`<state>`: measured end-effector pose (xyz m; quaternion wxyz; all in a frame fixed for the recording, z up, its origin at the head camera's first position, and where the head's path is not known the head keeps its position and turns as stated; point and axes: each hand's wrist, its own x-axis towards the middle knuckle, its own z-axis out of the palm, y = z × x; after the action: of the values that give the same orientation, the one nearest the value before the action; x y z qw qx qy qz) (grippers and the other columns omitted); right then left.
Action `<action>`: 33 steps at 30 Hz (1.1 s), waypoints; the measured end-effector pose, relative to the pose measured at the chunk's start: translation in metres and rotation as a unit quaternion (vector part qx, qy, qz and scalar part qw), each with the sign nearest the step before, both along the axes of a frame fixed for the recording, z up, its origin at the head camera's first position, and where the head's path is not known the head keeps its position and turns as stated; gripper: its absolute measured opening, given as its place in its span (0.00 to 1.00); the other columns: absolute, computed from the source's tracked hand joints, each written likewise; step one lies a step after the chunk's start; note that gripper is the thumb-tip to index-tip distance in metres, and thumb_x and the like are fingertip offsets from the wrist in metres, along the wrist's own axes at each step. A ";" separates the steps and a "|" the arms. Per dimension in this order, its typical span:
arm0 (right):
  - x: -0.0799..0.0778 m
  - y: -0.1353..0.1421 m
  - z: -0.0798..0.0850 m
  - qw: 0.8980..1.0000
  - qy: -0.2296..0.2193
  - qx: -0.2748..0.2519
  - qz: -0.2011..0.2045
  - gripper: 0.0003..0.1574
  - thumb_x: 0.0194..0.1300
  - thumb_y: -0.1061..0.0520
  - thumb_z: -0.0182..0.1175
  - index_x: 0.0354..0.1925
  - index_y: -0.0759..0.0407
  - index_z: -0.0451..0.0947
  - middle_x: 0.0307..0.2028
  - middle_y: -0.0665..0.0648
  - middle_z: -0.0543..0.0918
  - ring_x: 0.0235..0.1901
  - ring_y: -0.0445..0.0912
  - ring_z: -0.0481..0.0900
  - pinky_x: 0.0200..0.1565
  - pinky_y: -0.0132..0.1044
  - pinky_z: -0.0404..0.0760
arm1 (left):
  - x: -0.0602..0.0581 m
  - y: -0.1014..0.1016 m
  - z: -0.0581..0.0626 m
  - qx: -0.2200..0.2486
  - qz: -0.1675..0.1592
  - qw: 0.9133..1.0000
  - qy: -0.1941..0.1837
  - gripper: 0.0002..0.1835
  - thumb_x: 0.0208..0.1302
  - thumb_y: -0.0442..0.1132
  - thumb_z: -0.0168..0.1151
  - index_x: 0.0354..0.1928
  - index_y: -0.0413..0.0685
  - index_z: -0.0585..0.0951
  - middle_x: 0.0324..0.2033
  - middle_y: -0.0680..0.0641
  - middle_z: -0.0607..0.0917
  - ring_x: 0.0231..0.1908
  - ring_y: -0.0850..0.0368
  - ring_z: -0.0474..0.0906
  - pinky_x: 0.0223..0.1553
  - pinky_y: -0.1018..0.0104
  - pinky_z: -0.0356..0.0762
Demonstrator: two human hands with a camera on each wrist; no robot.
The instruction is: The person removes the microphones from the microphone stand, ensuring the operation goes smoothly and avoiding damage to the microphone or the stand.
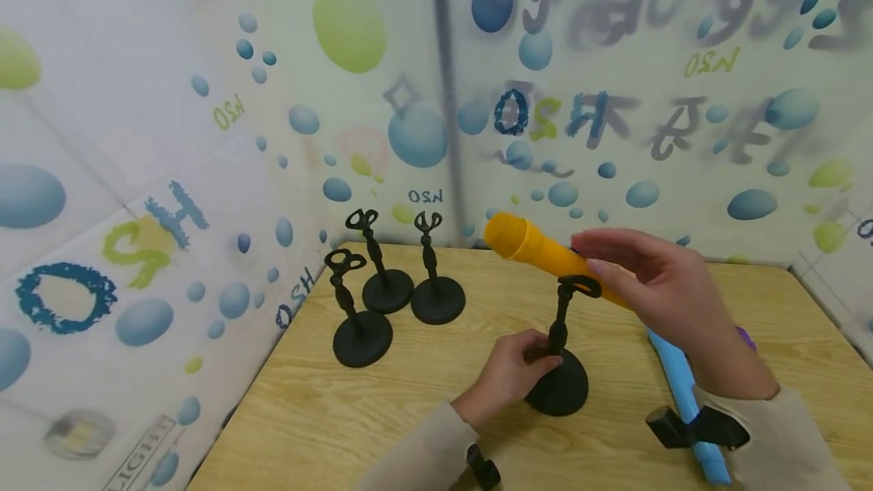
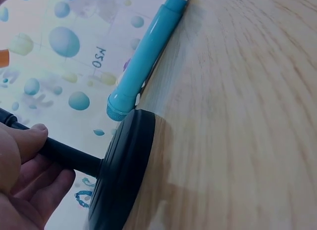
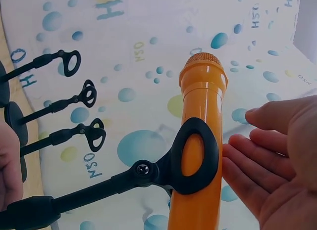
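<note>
A black desktop microphone stand (image 1: pixel 561 389) with a round base is on the wooden table, its stem pinched low by my left hand (image 1: pixel 508 370). An orange microphone (image 3: pixel 200 104) lies tilted in the stand's black clip (image 3: pixel 213 156), its mesh head pointing up and to the left in the head view. Beside its body is my right hand (image 1: pixel 671 286). In the right wrist view, the fingertips (image 3: pixel 233 163) are right at the microphone's side, fingers extended and thumb apart from it. The left wrist view shows the base (image 2: pixel 126 170) edge-on, close over the tabletop.
Three more black stands with vacant clips, including a front one (image 1: pixel 363 338), are at the table's left. A blue microphone (image 1: pixel 682 385) lies at the right, partly under my right forearm. Something purple (image 1: pixel 746 338) shows behind that wrist. Patterned curtains (image 1: pixel 382 135) border the table.
</note>
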<state>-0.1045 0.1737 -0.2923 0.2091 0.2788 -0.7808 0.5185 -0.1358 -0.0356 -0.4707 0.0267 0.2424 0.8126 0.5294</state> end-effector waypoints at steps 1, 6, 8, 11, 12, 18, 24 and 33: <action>-0.001 -0.001 0.000 1.000 -0.003 0.002 0.002 0.23 0.72 0.73 0.65 0.62 0.62 0.85 0.56 0.40 0.90 0.54 0.33 0.89 0.50 0.22 0.85 | 0.000 -0.001 0.000 0.000 0.000 1.000 -0.002 0.09 0.75 0.38 0.70 0.53 0.46 0.88 0.49 0.49 0.93 0.47 0.70 0.87 0.53 0.75 0.84; -0.006 -0.004 0.003 0.999 -0.024 0.044 0.004 0.24 0.73 0.67 0.68 0.65 0.55 0.85 0.59 0.44 0.90 0.55 0.27 0.86 0.48 0.22 0.85 | 0.002 -0.003 0.001 0.003 -0.005 1.000 -0.009 0.08 0.75 0.38 0.70 0.52 0.47 0.88 0.49 0.49 0.93 0.46 0.71 0.87 0.54 0.76 0.84; -0.008 -0.006 0.005 0.997 -0.034 0.062 0.007 0.25 0.73 0.65 0.70 0.66 0.54 0.84 0.60 0.50 0.89 0.56 0.24 0.84 0.49 0.21 0.85 | 0.002 -0.004 0.001 0.005 -0.006 1.000 -0.012 0.08 0.75 0.37 0.70 0.52 0.46 0.88 0.49 0.49 0.93 0.46 0.71 0.87 0.53 0.75 0.84; -0.011 -0.009 0.009 0.995 -0.049 0.089 0.014 0.26 0.73 0.62 0.71 0.67 0.53 0.83 0.62 0.57 0.88 0.57 0.25 0.83 0.51 0.20 0.83 | 0.003 -0.004 0.002 0.007 -0.008 1.000 -0.016 0.08 0.75 0.37 0.70 0.52 0.46 0.88 0.49 0.48 0.93 0.46 0.71 0.87 0.53 0.76 0.84; -0.012 -0.009 0.010 0.994 -0.051 0.100 0.015 0.26 0.73 0.60 0.70 0.67 0.52 0.83 0.63 0.57 0.87 0.58 0.28 0.84 0.52 0.19 0.82 | 0.003 -0.004 0.002 0.007 -0.009 1.000 -0.016 0.08 0.76 0.37 0.69 0.53 0.46 0.88 0.49 0.48 0.93 0.46 0.71 0.87 0.53 0.76 0.84; -0.016 -0.013 0.016 0.989 -0.060 0.134 0.021 0.25 0.74 0.59 0.70 0.67 0.53 0.83 0.62 0.56 0.87 0.61 0.52 0.87 0.56 0.17 0.78 | 0.002 -0.003 0.001 0.006 -0.015 1.000 0.000 0.09 0.76 0.39 0.69 0.53 0.46 0.88 0.49 0.48 0.93 0.46 0.72 0.87 0.53 0.76 0.84; -0.018 -0.018 0.016 0.988 0.005 0.156 0.015 0.26 0.68 0.64 0.74 0.64 0.60 0.85 0.58 0.60 0.89 0.56 0.56 0.90 0.56 0.49 0.89 | -0.001 -0.001 -0.002 0.004 -0.011 1.000 0.021 0.08 0.76 0.39 0.70 0.52 0.47 0.89 0.48 0.49 0.94 0.46 0.71 0.87 0.53 0.75 0.84; -0.018 -0.024 0.025 0.978 0.045 0.201 -0.002 0.25 0.65 0.62 0.77 0.60 0.62 0.86 0.52 0.60 0.90 0.49 0.54 0.90 0.49 0.52 0.91 | -0.003 0.002 -0.001 -0.002 -0.020 0.999 0.032 0.05 0.76 0.35 0.68 0.49 0.43 0.87 0.46 0.46 0.94 0.47 0.67 0.89 0.54 0.75 0.84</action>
<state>-0.1227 0.1499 -0.2677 0.1847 0.3367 -0.8595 0.3372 -0.1391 -0.0334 -0.4721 0.0120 0.2757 0.8092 0.5187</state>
